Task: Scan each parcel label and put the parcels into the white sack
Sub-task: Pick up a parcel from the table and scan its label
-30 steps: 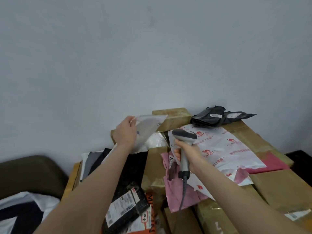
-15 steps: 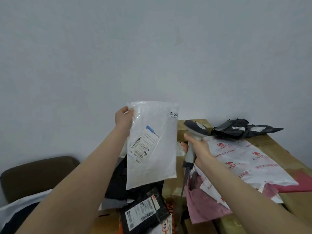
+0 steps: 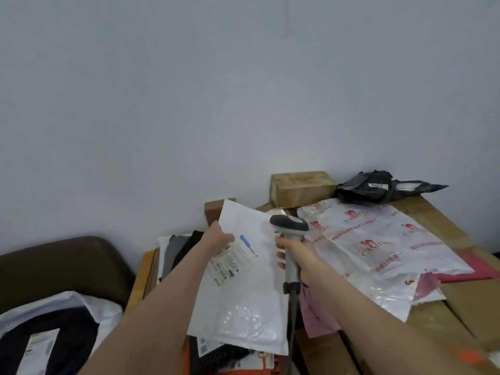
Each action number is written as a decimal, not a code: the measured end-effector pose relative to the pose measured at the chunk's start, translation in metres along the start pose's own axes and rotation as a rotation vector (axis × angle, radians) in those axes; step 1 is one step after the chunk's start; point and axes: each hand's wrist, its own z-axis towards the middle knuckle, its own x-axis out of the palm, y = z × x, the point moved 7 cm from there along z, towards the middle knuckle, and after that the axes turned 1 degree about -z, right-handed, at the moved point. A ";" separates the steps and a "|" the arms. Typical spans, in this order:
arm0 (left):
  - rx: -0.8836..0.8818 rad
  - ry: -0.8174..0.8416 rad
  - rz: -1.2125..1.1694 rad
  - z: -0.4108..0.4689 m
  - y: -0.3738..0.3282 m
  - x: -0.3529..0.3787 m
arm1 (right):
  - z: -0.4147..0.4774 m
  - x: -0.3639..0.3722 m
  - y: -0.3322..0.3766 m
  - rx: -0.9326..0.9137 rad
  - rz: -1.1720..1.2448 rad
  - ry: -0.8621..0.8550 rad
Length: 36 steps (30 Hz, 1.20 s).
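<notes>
One labelled parcel [image 3: 251, 293] pinched by left grip [image 3: 217, 238], right grip [image 3: 300, 262] clutching scanner [image 3: 289, 224], CAMEL bag [image 3: 378, 247]

— Where's the parcel [image 3: 251, 293]?
— At the left hand [image 3: 219, 239]; scanner [image 3: 289, 224] in the right hand [image 3: 295, 255], just right of it.
— The rest?
— Behind the hands, box [image 3: 300, 186]; right, bag [image 3: 378, 247]; far left, sack [image 3: 89, 301].

Illumination: soft, even, diffuse — no hard shadows; source cannot be determined; the wall [image 3: 243, 90] renders flat grey-blue; mild glare on the glossy lower part of the white parcel [image 3: 244, 315]; label [image 3: 232, 259] print too soft to read; wide-angle stretching enlarges the forearms [image 3: 151, 307] at the lower edge.
</notes>
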 end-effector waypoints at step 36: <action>-0.201 -0.324 0.049 -0.066 0.148 -0.048 | 0.004 0.052 -0.049 -0.001 -0.178 0.144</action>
